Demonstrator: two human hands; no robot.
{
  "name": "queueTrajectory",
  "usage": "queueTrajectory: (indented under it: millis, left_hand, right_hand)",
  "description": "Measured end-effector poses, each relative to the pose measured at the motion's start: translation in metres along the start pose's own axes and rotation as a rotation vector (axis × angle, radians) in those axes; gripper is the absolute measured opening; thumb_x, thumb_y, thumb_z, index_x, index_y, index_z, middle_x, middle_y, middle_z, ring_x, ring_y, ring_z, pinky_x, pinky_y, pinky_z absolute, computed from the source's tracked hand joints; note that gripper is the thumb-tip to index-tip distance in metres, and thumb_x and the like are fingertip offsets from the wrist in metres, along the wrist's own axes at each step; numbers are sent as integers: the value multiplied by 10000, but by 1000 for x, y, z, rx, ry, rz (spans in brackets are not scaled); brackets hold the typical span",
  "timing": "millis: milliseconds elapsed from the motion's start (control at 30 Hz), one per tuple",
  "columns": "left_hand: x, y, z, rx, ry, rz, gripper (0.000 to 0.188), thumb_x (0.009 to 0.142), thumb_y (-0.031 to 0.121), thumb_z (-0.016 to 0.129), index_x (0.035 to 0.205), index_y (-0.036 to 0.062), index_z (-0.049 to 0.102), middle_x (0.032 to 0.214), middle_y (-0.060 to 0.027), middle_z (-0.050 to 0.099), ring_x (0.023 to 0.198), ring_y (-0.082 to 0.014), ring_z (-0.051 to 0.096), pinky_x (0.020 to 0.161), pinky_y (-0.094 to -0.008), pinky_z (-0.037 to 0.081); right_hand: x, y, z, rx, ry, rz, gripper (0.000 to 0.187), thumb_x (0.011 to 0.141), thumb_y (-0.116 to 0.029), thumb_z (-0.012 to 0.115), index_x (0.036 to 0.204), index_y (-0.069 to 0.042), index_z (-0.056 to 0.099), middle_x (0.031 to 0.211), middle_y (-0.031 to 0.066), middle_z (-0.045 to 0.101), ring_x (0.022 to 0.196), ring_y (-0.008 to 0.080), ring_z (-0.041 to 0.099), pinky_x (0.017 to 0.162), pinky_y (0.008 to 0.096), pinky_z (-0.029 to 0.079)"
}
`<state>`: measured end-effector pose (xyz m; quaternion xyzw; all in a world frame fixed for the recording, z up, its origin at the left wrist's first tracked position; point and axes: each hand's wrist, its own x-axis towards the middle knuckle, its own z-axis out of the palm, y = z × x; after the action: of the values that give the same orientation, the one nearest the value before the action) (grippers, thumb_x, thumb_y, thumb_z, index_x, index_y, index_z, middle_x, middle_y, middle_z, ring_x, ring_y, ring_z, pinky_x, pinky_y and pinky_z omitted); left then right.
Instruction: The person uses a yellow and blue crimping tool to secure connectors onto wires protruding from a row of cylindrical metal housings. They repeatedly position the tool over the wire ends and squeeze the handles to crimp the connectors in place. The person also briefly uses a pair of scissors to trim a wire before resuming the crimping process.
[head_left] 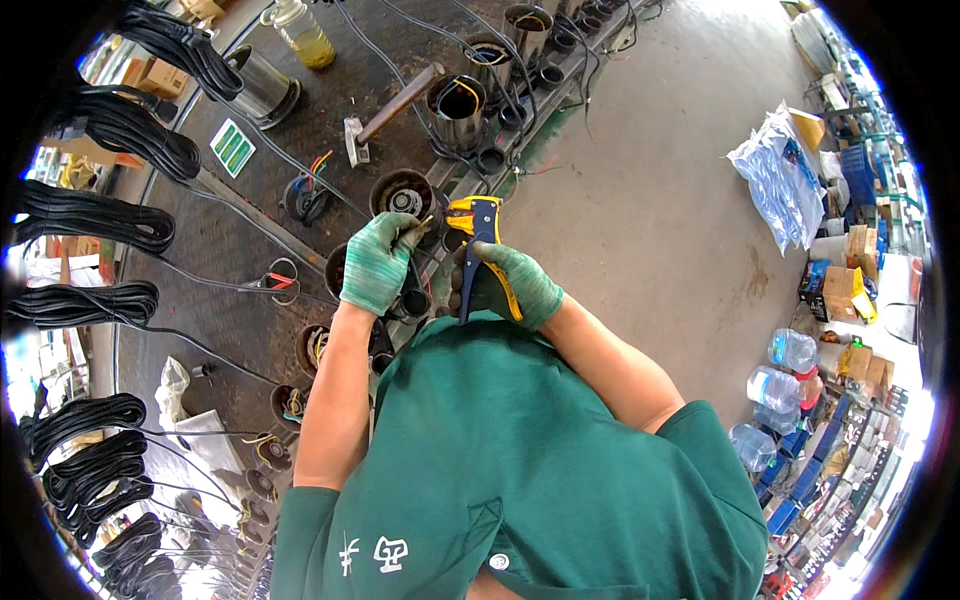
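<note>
My right hand [522,284], in a green-and-white glove, grips a wire stripper [484,222] with dark blue and yellow parts. Its yellow jaws face left, toward the fingertips of my left hand [376,264]. The left hand, gloved too, is closed in a pinch on what looks like a thin wire end, close to the jaws; whether the jaws touch the wire I cannot tell. Just beyond the left fingers stands an open round motor housing [402,192] with a metal part inside. A black cylindrical cap [414,302] lies below my left hand.
On the dark workbench [240,345] lie a hammer [390,112], small red-handled pliers [284,278] and a green-and-white card [233,148]. More metal cylinders [457,112] line the bench's right edge. Bundled black cables [100,220] hang at left. Water jugs [774,388] stand far right.
</note>
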<state>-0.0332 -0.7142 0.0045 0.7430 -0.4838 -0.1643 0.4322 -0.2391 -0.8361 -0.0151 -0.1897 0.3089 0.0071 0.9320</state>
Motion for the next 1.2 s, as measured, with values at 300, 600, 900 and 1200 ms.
queueTrajectory:
  millis: [300, 600, 900, 1200]
  left_hand:
    - [-2, -1, 1, -63, 35, -50, 254, 902, 101, 814, 1120, 9, 721, 976, -132, 753, 886, -213, 716, 826, -335, 564]
    - [25, 24, 7, 219, 71, -337, 469, 848, 289, 864, 1226, 56, 713, 1101, -188, 775, 1020, -351, 749, 905, -424, 582]
    - [14, -2, 7, -11, 82, -197, 271, 929, 143, 804, 1151, -2, 746, 961, -123, 785, 867, -194, 726, 809, -331, 570]
    - [7, -9, -11, -147, -84, -33, 141, 983, 41, 719, 1117, 0, 731, 990, -60, 701, 915, -136, 649, 847, -301, 533]
  right_hand:
    - [-9, -6, 23, -68, 25, -27, 332, 993, -363, 690, 1167, -84, 653, 999, 84, 719, 875, 232, 718, 816, 418, 621]
    - [-6, -3, 9, -75, 97, -22, 406, 976, -353, 715, 1237, -53, 630, 1033, 95, 707, 936, 256, 711, 865, 440, 606]
    - [-14, -4, 16, -155, 126, -37, 418, 969, -357, 725, 1251, -69, 619, 1024, 102, 700, 906, 261, 721, 849, 430, 616]
    - [5, -14, 7, -133, -43, 35, 334, 946, -341, 732, 1147, -83, 669, 927, 73, 730, 761, 221, 720, 719, 403, 629]
